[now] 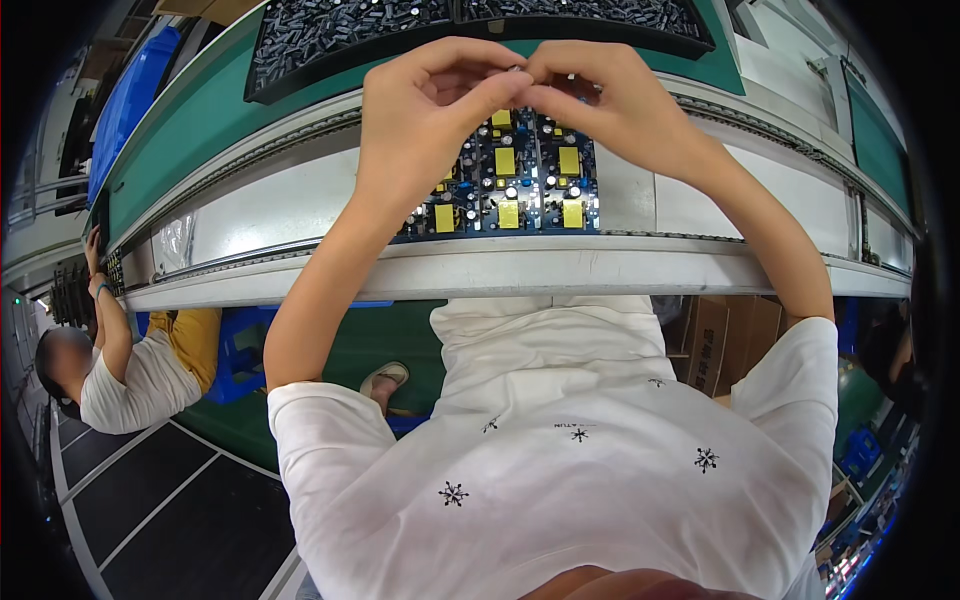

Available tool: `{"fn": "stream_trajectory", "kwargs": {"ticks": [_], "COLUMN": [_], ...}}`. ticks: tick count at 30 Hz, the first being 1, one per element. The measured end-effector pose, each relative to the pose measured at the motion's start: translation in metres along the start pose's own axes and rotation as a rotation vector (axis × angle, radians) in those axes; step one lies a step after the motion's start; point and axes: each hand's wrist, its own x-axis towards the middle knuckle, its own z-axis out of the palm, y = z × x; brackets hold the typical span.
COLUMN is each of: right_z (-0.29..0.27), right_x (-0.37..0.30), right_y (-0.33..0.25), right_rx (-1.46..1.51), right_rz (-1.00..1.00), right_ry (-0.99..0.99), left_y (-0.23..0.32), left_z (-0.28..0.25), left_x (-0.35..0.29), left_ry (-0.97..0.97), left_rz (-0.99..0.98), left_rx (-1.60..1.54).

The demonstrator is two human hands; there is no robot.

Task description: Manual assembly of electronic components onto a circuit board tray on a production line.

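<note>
one co-worker (140,385) is reaching toward the conveyor (270,215) at far left. a black tray (305,81) of small dark parts (340,42) is lying beyond your hands. your left hand (425,105) is curling, its fingertips narrowly pinched. a tiny piece (517,69) is showing where both hands are meeting; i cannot tell which one is gripping it. circuit boards (522,192) with yellow blocks (505,161) are lying beneath, on the conveyor. your right hand (615,95) is arching likewise, fingertips narrowly set.
</note>
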Motion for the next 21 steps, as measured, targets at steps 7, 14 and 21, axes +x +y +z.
{"fn": "stream_trajectory", "kwargs": {"ticks": [7, 14, 21], "right_z": [-0.029, -0.06, -0.057], "right_x": [0.021, 0.061, 0.072], "right_y": [0.011, 0.087, 0.079], "right_rx": [-0.202, -0.579, -0.394], "right_rz": [-0.099, -0.13, 0.21], "right_ry": [0.002, 0.198, 0.065], "left_y": [-0.017, 0.002, -0.022], "left_z": [-0.015, -0.013, -0.016], "left_x": [0.011, 0.031, 0.033], "left_ry": [-0.122, -0.278, -0.362], "left_rz": [-0.007, 0.061, 0.721], "left_rx": [0.205, 0.609, 0.516]}}
